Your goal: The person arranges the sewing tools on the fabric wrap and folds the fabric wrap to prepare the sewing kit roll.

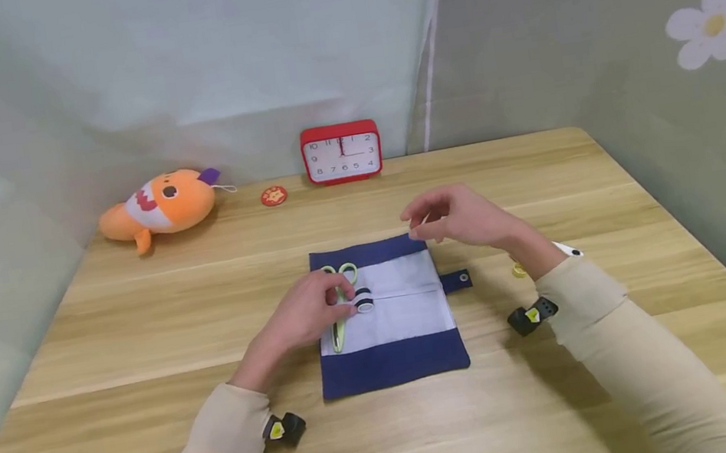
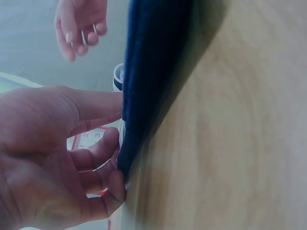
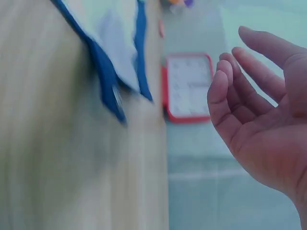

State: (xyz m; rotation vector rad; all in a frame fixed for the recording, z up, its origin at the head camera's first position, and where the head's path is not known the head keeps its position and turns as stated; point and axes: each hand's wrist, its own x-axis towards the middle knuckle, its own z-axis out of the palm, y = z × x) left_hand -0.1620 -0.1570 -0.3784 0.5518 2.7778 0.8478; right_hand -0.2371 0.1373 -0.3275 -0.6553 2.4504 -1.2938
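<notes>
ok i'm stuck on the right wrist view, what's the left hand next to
Observer: The left hand is right beside a small striped roll; whether it touches it, I can't tell.
Operator: anything else lying on that blue and white cloth
Observer: Yes, light green scissors lie on the cloth, partly covered by that hand.
Operator: and around the right forearm
Observer: In the head view, a small yellow object shows just beside the right forearm; it's too small to name.
</notes>
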